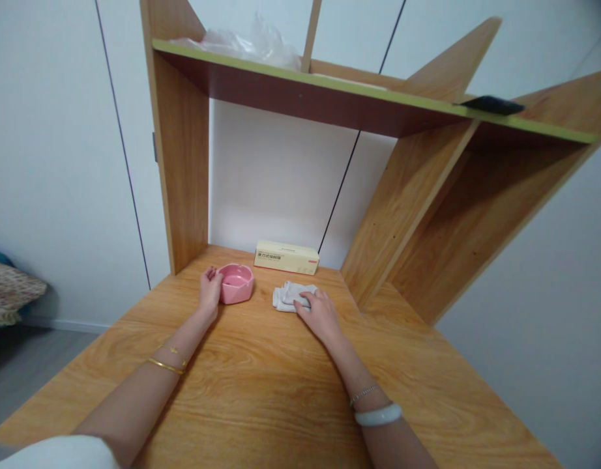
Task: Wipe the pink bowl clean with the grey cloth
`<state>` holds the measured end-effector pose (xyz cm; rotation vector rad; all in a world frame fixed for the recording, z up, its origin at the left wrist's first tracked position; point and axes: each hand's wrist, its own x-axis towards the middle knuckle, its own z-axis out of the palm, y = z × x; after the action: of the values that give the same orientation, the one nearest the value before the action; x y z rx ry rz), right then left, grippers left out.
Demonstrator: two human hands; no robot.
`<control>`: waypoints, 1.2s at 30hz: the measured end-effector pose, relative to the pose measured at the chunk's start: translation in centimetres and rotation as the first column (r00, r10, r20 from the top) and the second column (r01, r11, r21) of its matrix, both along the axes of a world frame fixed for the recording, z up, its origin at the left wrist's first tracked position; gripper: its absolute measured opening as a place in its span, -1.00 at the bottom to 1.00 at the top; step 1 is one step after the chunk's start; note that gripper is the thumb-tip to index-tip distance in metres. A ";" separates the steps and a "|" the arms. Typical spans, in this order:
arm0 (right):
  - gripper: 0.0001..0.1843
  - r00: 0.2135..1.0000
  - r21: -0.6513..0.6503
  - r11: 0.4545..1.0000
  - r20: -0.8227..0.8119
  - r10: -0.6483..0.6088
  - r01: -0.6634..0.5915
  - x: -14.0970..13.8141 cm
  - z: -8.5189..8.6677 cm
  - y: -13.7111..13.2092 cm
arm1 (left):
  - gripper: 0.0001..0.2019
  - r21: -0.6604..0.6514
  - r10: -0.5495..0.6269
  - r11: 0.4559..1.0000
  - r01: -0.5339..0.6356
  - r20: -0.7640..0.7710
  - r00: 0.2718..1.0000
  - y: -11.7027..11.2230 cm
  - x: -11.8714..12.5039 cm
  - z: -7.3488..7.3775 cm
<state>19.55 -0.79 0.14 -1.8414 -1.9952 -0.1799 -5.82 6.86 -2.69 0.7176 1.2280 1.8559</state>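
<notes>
Wood desk [261, 378] fills the lower view, wooden shelf unit [183, 163] standing on it. Up on the shelf: clear plastic bag [251, 45] at left, thin dark item [493, 105] toward the right — too blurred to identify. Cream box [285, 258] with printed text lies lengthwise near the desk's back edge. Right hand [321, 312] is on the folded grey cloth [285, 297], thumb and fingers at its right end; can't tell if it's pinching or just resting. Cloth lies flat on the desk, in front of the box. Pink bowl [236, 294], angular rim, upright on the desk left of the cloth, gap between them. Left hand [210, 290] — fingers closed on the bowl's left rim. Smallest bits: white bangle [379, 415] on the right wrist, gold bangle [166, 367] on the left forearm.
</notes>
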 end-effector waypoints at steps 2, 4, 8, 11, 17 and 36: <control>-0.59 1.000 -0.015 1.000 -0.008 0.015 -0.015 0.1 -0.2 0.1 | -0.63 0.001 -0.001 1.000 0.001 0.003 1.000 -0.1 0.0 0.1; -0.57 1.000 -0.029 0.999 -0.014 0.019 -0.019 0.1 -0.3 0.1 | -0.63 0.000 -0.003 1.000 0.003 0.001 1.000 -0.2 0.1 0.1; -0.61 1.000 -0.049 0.999 -0.010 -0.005 0.004 0.1 -0.4 0.2 | -0.64 -0.005 -0.003 1.000 0.003 -0.019 1.000 -0.3 0.1 0.2; -0.65 1.000 -0.050 0.999 -0.017 -0.008 0.008 0.1 -0.3 0.2 | -0.65 -0.009 -0.001 1.000 0.001 -0.046 0.999 -0.4 0.0 0.3; -0.74 0.999 0.001 0.999 -0.026 -0.044 0.044 0.3 0.1 0.1 | -0.63 -0.011 -0.019 1.000 0.018 -0.107 0.994 -0.9 0.0 0.6; -0.76 0.977 0.184 0.980 -0.207 -0.038 0.078 1.6 -0.2 0.3 | -0.64 -0.018 -0.253 0.966 0.257 -0.241 0.937 -1.7 0.7 1.2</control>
<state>21.20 -0.48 -0.06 -1.7235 -1.7241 -0.1857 -5.07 5.16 -1.45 1.0831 1.2081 1.5980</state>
